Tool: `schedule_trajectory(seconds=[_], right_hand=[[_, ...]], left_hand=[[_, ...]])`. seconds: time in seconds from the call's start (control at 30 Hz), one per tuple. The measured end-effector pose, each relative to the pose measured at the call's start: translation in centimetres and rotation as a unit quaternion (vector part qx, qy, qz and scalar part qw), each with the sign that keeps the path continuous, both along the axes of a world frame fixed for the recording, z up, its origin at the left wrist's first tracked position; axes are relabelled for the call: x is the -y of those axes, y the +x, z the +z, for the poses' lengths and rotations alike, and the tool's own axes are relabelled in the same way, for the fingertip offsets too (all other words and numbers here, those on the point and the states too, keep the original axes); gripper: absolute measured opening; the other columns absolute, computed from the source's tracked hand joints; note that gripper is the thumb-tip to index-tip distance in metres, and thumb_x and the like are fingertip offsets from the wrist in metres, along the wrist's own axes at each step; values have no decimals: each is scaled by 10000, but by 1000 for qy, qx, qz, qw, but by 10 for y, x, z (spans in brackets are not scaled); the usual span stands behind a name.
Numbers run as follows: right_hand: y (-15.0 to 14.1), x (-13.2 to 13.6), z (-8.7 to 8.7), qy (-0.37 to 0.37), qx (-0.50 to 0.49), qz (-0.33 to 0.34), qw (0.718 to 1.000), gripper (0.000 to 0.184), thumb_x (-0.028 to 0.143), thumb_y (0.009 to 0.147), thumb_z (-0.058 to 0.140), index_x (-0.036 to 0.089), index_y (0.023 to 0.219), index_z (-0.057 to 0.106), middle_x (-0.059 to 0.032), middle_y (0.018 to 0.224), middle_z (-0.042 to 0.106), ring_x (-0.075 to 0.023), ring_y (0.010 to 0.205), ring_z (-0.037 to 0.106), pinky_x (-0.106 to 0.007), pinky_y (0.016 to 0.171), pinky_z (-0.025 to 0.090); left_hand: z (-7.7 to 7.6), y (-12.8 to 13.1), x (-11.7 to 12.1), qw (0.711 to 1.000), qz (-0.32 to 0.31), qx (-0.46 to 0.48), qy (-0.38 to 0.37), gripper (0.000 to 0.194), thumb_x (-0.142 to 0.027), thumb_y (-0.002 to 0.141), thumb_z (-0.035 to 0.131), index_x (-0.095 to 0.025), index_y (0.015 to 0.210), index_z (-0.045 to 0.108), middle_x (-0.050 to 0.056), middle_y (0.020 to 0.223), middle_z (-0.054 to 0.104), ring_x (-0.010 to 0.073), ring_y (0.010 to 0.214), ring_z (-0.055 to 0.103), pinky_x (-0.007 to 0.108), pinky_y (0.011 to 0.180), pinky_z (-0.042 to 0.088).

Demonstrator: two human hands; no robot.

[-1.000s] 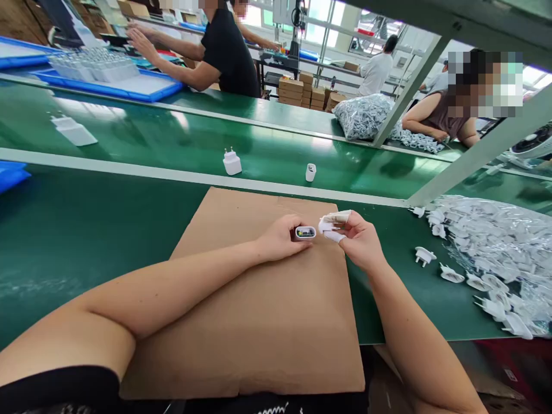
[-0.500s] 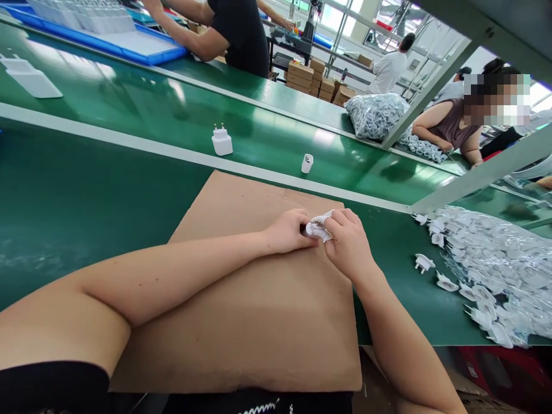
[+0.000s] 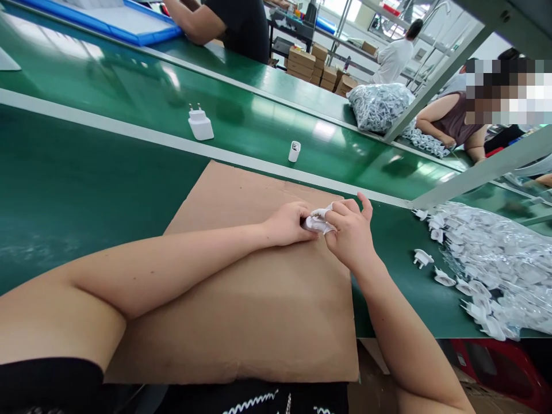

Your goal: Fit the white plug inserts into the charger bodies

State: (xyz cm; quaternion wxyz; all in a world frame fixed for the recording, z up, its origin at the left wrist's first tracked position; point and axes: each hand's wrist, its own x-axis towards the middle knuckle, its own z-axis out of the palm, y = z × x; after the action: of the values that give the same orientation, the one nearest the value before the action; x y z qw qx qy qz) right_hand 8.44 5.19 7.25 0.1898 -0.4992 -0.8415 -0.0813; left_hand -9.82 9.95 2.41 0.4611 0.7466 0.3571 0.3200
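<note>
Over the cardboard sheet (image 3: 241, 310), both hands meet at a small white plug piece (image 3: 319, 221), largely hidden by fingers. My left hand (image 3: 288, 224) is closed around its left end, thumb and fingers pinching it. From the other side my right hand (image 3: 351, 233) grips the white piece with thumb and fingertips, little finger raised. Whether it is one part or two pressed together, I cannot tell. To the right lie loose white plug heads with prongs (image 3: 423, 258), beside a heap of them in clear plastic (image 3: 504, 259).
Beyond a pale rail (image 3: 259, 167) runs a green belt carrying a white two-prong charger (image 3: 200, 125) and a smaller white charger (image 3: 294, 151). A blue tray (image 3: 150, 35) and a filled clear bag (image 3: 382, 106) stand farther back. A slanted metal post (image 3: 431, 86) rises at right. Co-workers sit opposite.
The chargers on the belt have shifted left. My right hand's little finger has lifted away from the others. Both hands stay together on the white piece; the view has shifted slightly.
</note>
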Motion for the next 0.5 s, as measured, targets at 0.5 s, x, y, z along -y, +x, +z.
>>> schedule_trajectory(seconds=[0.5], right_hand=[[1, 0, -25, -70, -184, -42, 980, 247, 195, 865, 574, 280, 1032, 735, -17, 917, 673, -227, 977, 659, -532, 1232, 280]], left_hand=[[-11, 2, 4, 998, 27, -2, 65, 185, -366, 760, 803, -199, 778, 724, 48, 901, 657, 244, 955, 648, 346, 814, 514]])
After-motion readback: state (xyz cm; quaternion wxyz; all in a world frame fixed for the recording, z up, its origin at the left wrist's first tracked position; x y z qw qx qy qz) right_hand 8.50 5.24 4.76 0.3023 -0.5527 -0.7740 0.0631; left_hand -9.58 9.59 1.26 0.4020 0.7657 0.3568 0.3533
